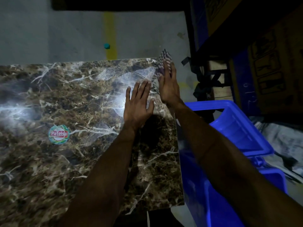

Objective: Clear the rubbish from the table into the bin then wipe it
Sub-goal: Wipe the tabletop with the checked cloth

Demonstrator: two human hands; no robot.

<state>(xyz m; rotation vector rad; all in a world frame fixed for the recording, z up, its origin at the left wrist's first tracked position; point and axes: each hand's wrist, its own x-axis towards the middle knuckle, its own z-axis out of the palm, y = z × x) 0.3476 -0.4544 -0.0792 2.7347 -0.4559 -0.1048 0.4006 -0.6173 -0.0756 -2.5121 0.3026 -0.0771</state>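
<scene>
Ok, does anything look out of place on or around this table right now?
Two things. A small teal object lies on the floor beyond the table, not in the blue bin. A round Patelsa sticker sits on the marble top. The checked cloth under the right hand overhangs the far corner.

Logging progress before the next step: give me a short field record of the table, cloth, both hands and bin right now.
table: marble-patterned top, round Patelsa sticker on it
cloth: checked cloth at the far right corner, partly over the edge
right hand: flat on the cloth, fingers straight
left hand: flat on the tabletop beside the cloth, fingertips at its edge
bin: blue plastic bin beside the table's right edge
rubbish on table: none visible
</scene>
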